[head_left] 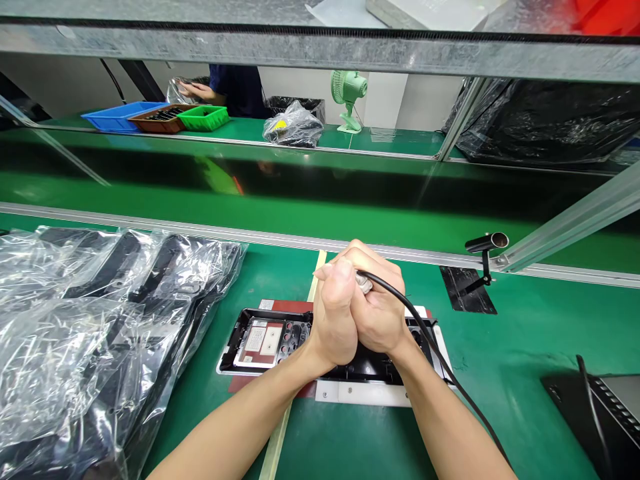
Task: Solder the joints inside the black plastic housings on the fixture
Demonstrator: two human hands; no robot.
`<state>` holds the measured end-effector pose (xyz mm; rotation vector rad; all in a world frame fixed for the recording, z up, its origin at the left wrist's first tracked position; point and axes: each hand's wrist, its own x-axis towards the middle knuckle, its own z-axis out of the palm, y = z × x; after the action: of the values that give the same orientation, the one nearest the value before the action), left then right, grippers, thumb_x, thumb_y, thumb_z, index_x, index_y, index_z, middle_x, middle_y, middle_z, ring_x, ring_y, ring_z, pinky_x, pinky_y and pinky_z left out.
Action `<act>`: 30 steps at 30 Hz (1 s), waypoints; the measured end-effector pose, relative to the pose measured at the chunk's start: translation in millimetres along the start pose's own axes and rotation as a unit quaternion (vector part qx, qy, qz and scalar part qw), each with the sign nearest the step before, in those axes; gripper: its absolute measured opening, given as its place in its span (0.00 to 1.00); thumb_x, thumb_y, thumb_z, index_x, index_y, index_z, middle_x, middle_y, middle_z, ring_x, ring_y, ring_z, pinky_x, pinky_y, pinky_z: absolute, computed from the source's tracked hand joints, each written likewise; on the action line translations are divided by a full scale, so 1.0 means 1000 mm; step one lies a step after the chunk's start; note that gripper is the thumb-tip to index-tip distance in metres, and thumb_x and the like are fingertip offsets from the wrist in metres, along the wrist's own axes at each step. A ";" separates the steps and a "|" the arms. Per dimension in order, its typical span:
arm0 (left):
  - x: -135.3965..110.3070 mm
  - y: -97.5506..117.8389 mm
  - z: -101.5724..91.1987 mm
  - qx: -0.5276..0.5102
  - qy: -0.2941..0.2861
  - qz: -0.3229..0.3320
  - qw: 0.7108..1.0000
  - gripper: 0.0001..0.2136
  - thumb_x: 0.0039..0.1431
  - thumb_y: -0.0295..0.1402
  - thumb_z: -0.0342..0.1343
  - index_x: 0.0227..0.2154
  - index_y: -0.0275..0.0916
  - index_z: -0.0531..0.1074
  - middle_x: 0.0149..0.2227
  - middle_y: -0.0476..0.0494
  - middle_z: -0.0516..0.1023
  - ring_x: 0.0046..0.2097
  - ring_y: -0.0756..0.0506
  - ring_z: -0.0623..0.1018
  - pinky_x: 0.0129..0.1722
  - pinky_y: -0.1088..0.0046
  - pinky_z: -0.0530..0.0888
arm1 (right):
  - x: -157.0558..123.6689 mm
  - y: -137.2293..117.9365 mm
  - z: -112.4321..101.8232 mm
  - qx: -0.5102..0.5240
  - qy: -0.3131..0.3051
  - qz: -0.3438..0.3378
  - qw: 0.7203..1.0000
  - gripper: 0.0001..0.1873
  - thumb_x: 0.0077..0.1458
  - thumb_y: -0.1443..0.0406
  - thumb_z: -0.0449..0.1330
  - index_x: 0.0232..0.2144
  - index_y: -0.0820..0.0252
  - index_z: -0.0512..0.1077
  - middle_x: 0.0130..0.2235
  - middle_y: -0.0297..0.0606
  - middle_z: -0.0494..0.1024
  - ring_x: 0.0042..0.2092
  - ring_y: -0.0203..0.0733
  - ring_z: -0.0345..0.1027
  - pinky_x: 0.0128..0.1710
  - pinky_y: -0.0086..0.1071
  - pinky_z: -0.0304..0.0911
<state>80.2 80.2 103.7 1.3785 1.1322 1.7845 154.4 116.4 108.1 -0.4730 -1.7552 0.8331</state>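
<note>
- Head view: my left hand (334, 313) and right hand (379, 308) are pressed together, both wrapped round a small tool (364, 283) with a black cable (440, 363) running off to the right.
- Can't see the tool tip, my fingers hide it.
- Hands sit right over a black tray (265, 340) on the green worktop (525, 333).
- Bagged black parts (90, 320) lie to the left.
- Someone else's hand (195, 90) is at the bins (160, 117) across the belt.

Black cable (430, 340), green bench (525, 320), blue, brown, green trays (155, 117).
</note>
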 end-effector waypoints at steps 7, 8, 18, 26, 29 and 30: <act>0.000 -0.002 0.000 -0.005 0.004 0.012 1.000 0.20 0.70 0.45 0.40 0.23 0.41 0.56 0.25 0.50 0.59 0.27 0.49 0.58 0.27 0.68 0.60 | 0.000 0.000 0.000 -0.003 0.000 0.004 1.000 0.13 0.64 0.63 0.55 0.26 0.55 0.70 0.29 0.35 0.70 0.31 0.39 0.63 0.30 0.37 0.63; 0.000 -0.002 0.000 -0.008 0.007 0.014 1.000 0.20 0.70 0.46 0.40 0.23 0.41 0.57 0.25 0.50 0.59 0.27 0.49 0.59 0.27 0.68 0.60 | 0.000 0.000 0.000 -0.003 0.000 0.005 1.000 0.13 0.64 0.64 0.55 0.26 0.55 0.70 0.29 0.35 0.70 0.31 0.39 0.63 0.30 0.37 0.63; 0.000 0.000 -0.001 0.014 -0.005 -0.002 1.000 0.20 0.70 0.45 0.40 0.23 0.41 0.56 0.26 0.49 0.60 0.28 0.48 0.61 0.29 0.67 0.63 | -0.001 0.000 0.000 -0.004 0.003 -0.003 1.000 0.13 0.63 0.64 0.56 0.25 0.55 0.70 0.28 0.35 0.70 0.30 0.38 0.63 0.31 0.36 0.63; -0.008 -0.008 -0.001 -0.041 0.037 -0.028 0.998 0.22 0.70 0.49 0.41 0.23 0.41 0.60 0.25 0.50 0.62 0.26 0.48 0.63 0.27 0.68 0.67 | -0.002 -0.001 0.001 0.000 0.000 -0.006 1.000 0.12 0.63 0.64 0.56 0.28 0.55 0.74 0.29 0.36 0.73 0.32 0.40 0.67 0.32 0.36 0.64; -0.007 -0.005 0.002 -0.042 -0.008 -0.015 0.999 0.22 0.70 0.49 0.40 0.25 0.40 0.64 0.29 0.46 0.70 0.33 0.46 0.72 0.36 0.65 0.72 | -0.003 -0.002 -0.001 0.012 0.000 -0.012 1.000 0.10 0.63 0.66 0.57 0.31 0.55 0.77 0.31 0.36 0.75 0.33 0.40 0.69 0.34 0.36 0.65; -0.005 -0.003 0.002 -0.044 -0.031 -0.003 0.999 0.23 0.70 0.49 0.40 0.26 0.40 0.67 0.32 0.45 0.72 0.36 0.44 0.74 0.39 0.64 0.73 | -0.003 -0.002 -0.002 0.014 0.002 -0.012 1.000 0.10 0.63 0.66 0.57 0.32 0.55 0.77 0.31 0.36 0.76 0.33 0.40 0.69 0.34 0.36 0.65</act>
<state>83.7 78.3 99.1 1.3672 1.0114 1.7530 157.1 114.2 107.9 -0.4340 -1.7413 0.8380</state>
